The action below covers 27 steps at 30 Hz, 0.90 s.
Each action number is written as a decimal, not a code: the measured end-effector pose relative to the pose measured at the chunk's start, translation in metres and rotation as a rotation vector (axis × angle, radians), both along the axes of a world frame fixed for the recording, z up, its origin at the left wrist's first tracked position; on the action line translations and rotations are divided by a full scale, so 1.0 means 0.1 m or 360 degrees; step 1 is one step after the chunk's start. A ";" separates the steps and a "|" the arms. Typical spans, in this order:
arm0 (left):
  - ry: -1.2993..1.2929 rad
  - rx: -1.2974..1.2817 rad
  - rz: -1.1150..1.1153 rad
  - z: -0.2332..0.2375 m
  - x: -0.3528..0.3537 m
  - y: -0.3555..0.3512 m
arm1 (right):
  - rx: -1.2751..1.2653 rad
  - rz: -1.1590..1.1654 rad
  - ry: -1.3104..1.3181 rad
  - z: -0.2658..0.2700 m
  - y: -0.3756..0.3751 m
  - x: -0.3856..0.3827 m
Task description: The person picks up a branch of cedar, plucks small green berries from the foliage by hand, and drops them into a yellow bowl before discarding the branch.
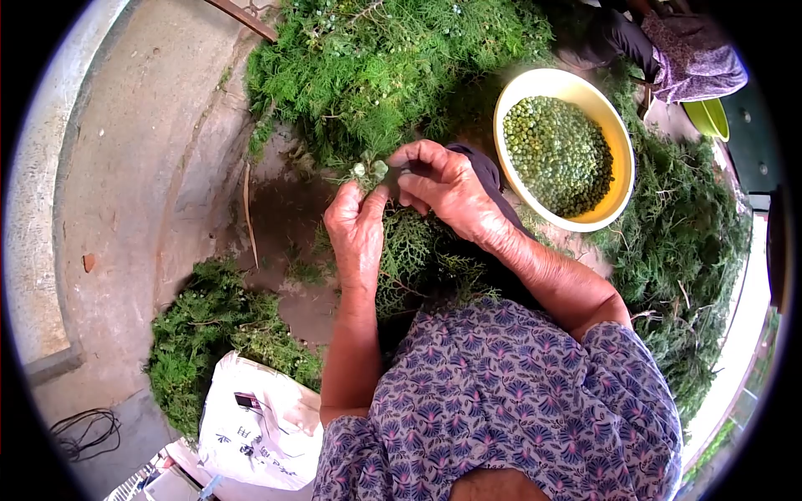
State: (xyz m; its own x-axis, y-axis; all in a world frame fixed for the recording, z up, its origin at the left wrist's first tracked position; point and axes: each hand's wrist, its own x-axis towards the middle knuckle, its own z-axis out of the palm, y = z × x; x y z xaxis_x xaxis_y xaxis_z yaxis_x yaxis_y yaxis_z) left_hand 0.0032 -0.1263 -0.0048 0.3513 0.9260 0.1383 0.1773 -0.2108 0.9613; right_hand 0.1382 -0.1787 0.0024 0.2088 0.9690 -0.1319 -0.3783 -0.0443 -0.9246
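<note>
My left hand [357, 230] is closed, its thumb and fingers pinching a small evergreen sprig [370, 172] that bears pale green cones. Just to the right of the sprig is my right hand [451, 188], its thumb and fingertips drawn together in a pinch. Whatever lies between those fingertips is too small to tell. A leafy evergreen branch [408, 250] rests over my lap below the hands. Beyond my right hand, a yellow basin [621, 150] holds many round green cones [555, 154].
A large heap of cut evergreen branches [384, 75] lies ahead, with more greenery [677, 242] at right and a smaller pile [221, 321] at left. A white sack [259, 426] carries a small dark device [247, 401]. Another person [689, 58] sits at upper right beside a green basin [708, 118].
</note>
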 end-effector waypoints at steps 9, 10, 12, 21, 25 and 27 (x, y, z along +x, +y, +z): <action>0.0128 0.0081 -0.0010 -0.03 0.02 -0.01 | 0.0092 -0.0130 -0.0448 0.05 0.16 -0.07; 0.0102 0.0114 -0.0030 -0.02 0.03 -0.01 | 0.0001 -0.0116 -0.0387 0.07 0.16 -0.06; -0.0009 0.0066 -0.0111 -0.01 0.04 -0.02 | -0.0059 -0.0117 -0.0275 0.09 0.15 -0.02; -0.0230 -0.0342 -0.0216 0.04 0.05 -0.04 | -0.0200 -0.0103 0.0692 -0.12 0.12 0.04; -0.0181 -0.0370 -0.0205 0.07 0.06 -0.04 | -0.0210 -0.0259 0.0166 -0.05 0.11 0.00; -0.0201 -0.0327 -0.0169 0.06 0.07 -0.05 | -0.0096 -0.0354 -0.0192 -0.14 0.10 -0.03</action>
State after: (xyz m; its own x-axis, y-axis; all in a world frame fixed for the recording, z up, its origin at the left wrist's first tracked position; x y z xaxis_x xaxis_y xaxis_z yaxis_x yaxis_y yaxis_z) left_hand 0.0102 -0.1316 0.0009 0.4401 0.8980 0.0001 0.0402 -0.0198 0.9990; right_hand 0.1348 -0.1688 -0.0119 0.4339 0.8885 -0.1492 -0.2719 -0.0287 -0.9619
